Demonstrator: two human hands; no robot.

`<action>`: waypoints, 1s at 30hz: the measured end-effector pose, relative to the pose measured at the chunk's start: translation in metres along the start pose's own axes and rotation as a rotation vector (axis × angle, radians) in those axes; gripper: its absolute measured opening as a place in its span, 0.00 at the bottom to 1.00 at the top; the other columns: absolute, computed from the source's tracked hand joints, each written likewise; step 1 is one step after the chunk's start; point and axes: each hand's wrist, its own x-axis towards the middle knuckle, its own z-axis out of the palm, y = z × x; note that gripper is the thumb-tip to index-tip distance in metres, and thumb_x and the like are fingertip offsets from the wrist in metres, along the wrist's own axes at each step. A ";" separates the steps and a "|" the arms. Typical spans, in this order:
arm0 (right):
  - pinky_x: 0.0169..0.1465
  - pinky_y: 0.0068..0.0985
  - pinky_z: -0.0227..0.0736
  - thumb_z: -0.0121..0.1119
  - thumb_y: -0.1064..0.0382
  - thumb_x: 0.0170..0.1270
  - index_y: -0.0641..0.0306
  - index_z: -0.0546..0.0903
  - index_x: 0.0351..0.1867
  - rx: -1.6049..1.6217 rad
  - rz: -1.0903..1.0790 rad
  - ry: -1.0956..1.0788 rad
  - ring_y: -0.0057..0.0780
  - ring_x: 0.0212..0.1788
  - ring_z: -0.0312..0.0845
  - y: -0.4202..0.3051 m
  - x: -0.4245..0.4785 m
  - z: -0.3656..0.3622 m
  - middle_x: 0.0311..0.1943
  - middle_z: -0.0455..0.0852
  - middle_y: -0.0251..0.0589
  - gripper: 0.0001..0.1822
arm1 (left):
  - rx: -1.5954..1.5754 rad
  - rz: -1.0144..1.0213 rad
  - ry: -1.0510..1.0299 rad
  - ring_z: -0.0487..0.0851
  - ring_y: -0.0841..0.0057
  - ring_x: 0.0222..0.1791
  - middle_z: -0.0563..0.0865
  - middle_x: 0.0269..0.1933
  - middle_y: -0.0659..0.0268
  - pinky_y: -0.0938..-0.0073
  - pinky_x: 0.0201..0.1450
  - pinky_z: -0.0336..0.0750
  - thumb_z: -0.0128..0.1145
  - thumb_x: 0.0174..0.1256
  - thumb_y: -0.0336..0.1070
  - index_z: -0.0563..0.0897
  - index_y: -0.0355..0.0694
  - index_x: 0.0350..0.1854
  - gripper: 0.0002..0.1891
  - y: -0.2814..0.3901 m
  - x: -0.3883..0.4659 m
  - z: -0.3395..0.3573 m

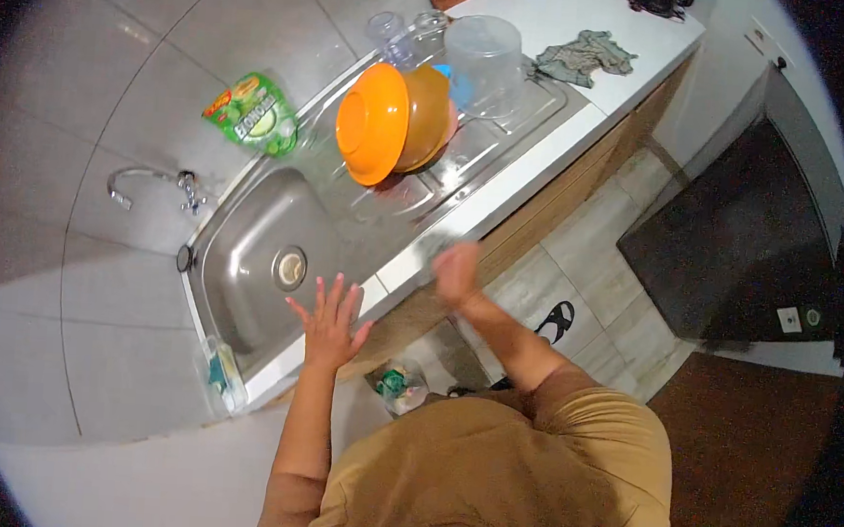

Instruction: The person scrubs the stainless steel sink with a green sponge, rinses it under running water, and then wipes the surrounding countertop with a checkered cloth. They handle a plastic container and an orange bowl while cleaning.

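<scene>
My left hand (331, 327) hovers palm down with its fingers spread, above the near rim of the steel sink (270, 254). It grasps nothing. My right hand (456, 273) is blurred and looks curled at the front edge of the white countertop (522, 172). A grey smear shows just beyond its fingers; whether that is a held thing or a shadow is unclear. On the ribbed drainboard, an orange plastic bowl (372, 124) leans on its side against a brownish-yellow bowl (427, 119). A clear plastic tub (483, 64) stands beside them.
Behind the sink are a wall faucet (148, 174) and a green Ezorom pouch (257, 116). Clear glasses (387, 29) stand by the wall. A crumpled grey cloth (585, 57) lies on the counter. A sponge holder (223, 374) sits at the left corner, a waste bin (396, 385) below.
</scene>
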 end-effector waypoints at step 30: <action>0.70 0.36 0.24 0.44 0.43 0.63 0.80 0.36 0.64 0.229 0.590 0.620 0.50 0.70 0.25 0.000 0.127 -0.113 0.66 0.32 0.65 0.47 | -0.077 -0.031 0.055 0.60 0.60 0.65 0.68 0.62 0.61 0.38 0.64 0.32 0.62 0.45 0.54 0.70 0.43 0.56 0.35 0.000 0.026 0.023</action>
